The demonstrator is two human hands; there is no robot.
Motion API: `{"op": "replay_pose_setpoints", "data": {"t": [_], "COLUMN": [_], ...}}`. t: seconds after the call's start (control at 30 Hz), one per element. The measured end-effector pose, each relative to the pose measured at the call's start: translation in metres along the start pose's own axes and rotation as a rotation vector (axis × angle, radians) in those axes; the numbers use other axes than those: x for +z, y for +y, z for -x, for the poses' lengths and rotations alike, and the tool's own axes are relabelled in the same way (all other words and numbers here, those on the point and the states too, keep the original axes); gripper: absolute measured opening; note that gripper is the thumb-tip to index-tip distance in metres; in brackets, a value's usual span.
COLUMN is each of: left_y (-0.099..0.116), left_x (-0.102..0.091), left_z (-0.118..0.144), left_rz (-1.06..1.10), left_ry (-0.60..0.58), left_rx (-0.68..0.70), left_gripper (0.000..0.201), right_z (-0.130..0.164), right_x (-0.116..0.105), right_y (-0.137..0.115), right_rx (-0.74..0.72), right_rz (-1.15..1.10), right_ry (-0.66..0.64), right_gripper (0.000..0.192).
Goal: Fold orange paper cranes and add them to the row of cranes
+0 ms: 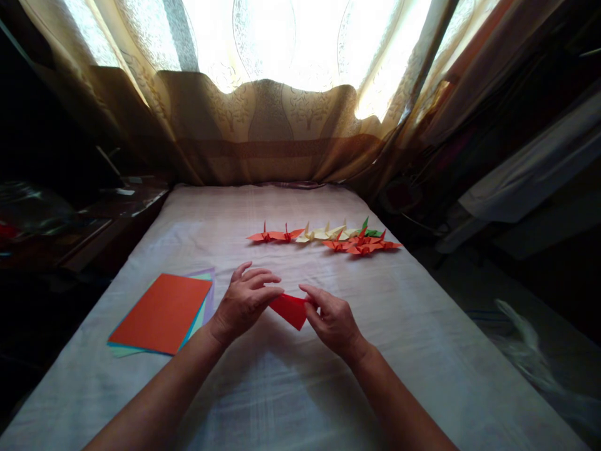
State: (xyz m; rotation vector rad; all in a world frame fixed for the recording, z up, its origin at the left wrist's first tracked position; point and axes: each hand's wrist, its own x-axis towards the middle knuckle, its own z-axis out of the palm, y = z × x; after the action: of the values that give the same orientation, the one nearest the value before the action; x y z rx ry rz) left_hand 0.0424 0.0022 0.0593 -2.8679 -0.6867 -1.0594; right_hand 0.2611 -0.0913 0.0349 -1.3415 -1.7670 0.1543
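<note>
Small folded red paper piece (292,311), held over white cloth (422,332).
L hand (245,294) grips its L end, outer fingers raised; R hand (335,321) pinches R end. I see orange-topped coloured-paper stack (162,313) to L, orange/cream/green folded-paper birds (328,234) beyond.

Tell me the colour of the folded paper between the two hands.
The folded paper is bright red, seen best in the head view.

Both forearms (173,368) were cropped by the lower edge. Left hand (245,297) and right hand (335,318) covered parts of the red paper (291,309); the orange sheet (162,313) hid most of the lower sheets (210,305) (their number was indeterminate). Orange cranes (362,243) partly masked a green crane (373,233).
</note>
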Motion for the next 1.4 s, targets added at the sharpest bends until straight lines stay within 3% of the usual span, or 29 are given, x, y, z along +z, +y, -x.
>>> {"op": "replay_pose_setpoints", "data": {"t": [0.1, 0.17, 0.3, 0.4, 0.5, 0.6, 0.77, 0.93, 1.03, 1.13, 1.27, 1.33, 1.4], "left_y": [-0.002, -0.002, -0.002, -0.002, -0.004, -0.007, -0.007, -0.008, -0.009, -0.007, 0.000, 0.001, 0.003], "left_x": [-0.001, -0.002, -0.008, -0.012, -0.012, -0.011, -0.015, -0.016, -0.015, -0.015, -0.011, -0.006, 0.000], "left_z": [0.008, 0.016, 0.034, 0.051, 0.068, 0.079, 0.082, 0.092, 0.100, 0.100, 0.094, 0.093, 0.092], "left_rz": [-0.089, -0.104, -0.050, -0.002, 0.033, 0.080, 0.105, 0.084, 0.089, 0.119, 0.092, 0.025, -0.056], "left_ry": [0.083, 0.078, -0.002, -0.094, -0.159, -0.203, -0.285, -0.373, -0.335, -0.264, -0.207, -0.138, -0.062], "left_rx": [0.030, 0.043, 0.047, 0.009, -0.057, -0.114, -0.122, -0.100, -0.122, -0.183, -0.359, -0.465, -0.521], "left_gripper": [0.016, 0.015, 0.017, 0.019, 0.022, 0.024, 0.027, 0.029, 0.035, 0.025, 0.019, 0.027, 0.046], "right_z": [0.005, 0.009, 0.014, 0.018, 0.021, 0.019, 0.002, -0.006, -0.002, 0.001, -0.004, -0.008, -0.011], "right_x": [0.003, 0.002, -0.002, -0.007, -0.009, -0.005, 0.010, 0.014, 0.013, 0.015, 0.024, 0.033, 0.042], "right_y": [0.007, 0.012, 0.017, 0.015, 0.015, 0.018, 0.025, 0.026, 0.029, 0.031, 0.026, 0.022, 0.018], "right_rx": [0.161, 0.223, 0.222, 0.189, 0.100, -0.063, -0.282, -0.422, -0.367, -0.275, -0.028, 0.128, 0.231], "right_rz": [-0.006, -0.013, -0.027, -0.056, -0.061, 0.092, 0.338, 0.317, 0.214, 0.097, 0.007, 0.043, 0.122], "right_ry": [0.010, -0.033, -0.181, -0.315, -0.409, -0.399, -0.281, -0.400, -0.459, -0.451, -0.380, -0.319, -0.248], "right_gripper": [0.039, 0.038, 0.027, 0.032, 0.050, 0.057, 0.039, 0.026, 0.026, 0.019, 0.015, 0.012, 0.011]}}
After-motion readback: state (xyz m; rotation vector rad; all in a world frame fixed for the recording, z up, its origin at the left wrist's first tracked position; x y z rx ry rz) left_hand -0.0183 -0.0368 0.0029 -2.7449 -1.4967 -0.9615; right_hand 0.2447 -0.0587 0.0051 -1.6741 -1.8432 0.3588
